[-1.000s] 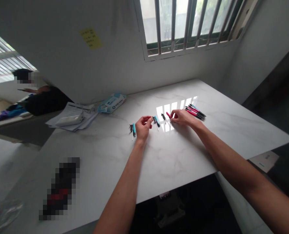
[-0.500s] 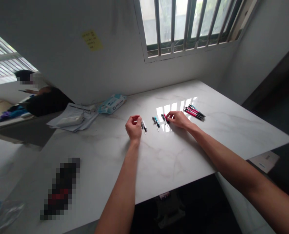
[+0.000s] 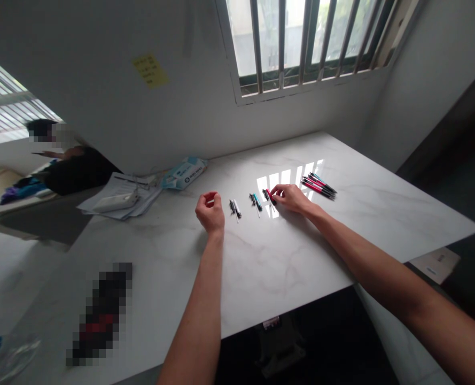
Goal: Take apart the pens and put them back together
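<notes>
My right hand (image 3: 291, 198) rests on the white marbled table with thumb and fingers pinched on a red pen barrel (image 3: 269, 194). Close beside that barrel lie small black pen parts (image 3: 265, 194). To their left is a teal pen barrel (image 3: 257, 201) with black parts and a thin refill. Farther left lies a white and black pen barrel (image 3: 237, 209), also beside black parts and a refill. My left hand (image 3: 211, 214) is left of this white set, apart from it, its fingers curled closed; whatever it may hold is hidden.
Several red, black and teal pens (image 3: 318, 186) lie bunched on the right. A wipes packet (image 3: 186, 173) and papers (image 3: 101, 200) are at the back left. A blurred-out dark object (image 3: 101, 315) lies front left. Another person (image 3: 77, 166) sits beyond the partition.
My left hand has shifted left, away from the white pen parts, which now show fully. My right hand stays at the red barrel, moving only slightly left.
</notes>
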`<state>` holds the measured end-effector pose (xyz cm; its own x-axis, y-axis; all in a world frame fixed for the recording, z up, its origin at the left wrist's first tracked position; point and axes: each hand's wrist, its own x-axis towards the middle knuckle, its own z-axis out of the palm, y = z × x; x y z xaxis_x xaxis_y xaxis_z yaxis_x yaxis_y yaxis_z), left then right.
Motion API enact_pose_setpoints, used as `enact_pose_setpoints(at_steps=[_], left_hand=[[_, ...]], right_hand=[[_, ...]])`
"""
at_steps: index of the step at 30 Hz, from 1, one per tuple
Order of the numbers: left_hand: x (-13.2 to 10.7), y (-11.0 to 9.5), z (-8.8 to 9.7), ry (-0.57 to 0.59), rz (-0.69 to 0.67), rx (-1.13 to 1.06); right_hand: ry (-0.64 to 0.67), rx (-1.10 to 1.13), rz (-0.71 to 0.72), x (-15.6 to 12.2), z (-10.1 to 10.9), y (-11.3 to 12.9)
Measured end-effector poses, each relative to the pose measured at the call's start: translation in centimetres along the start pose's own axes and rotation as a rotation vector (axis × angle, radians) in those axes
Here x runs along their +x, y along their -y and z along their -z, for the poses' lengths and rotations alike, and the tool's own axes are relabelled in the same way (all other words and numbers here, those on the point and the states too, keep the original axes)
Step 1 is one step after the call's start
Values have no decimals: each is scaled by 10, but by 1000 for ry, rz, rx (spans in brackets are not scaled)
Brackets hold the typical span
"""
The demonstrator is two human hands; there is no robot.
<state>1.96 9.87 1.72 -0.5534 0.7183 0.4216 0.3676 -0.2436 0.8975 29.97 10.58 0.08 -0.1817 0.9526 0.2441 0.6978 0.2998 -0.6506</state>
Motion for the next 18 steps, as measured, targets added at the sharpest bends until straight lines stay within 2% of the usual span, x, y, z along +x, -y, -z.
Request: enact_pose_setpoints(at_steps=[12,15,18], left_hand=[[-4,-9,6,-35,-46,-44],[-12,-15,12,-18,-30,-36],[-24,-23,25,68,-63,-31]], right_hand=[[-54,77,13,5,0,-11],[-76,94,-6,6,-4,-16],[-140,118,-22,6,-7,-19]])
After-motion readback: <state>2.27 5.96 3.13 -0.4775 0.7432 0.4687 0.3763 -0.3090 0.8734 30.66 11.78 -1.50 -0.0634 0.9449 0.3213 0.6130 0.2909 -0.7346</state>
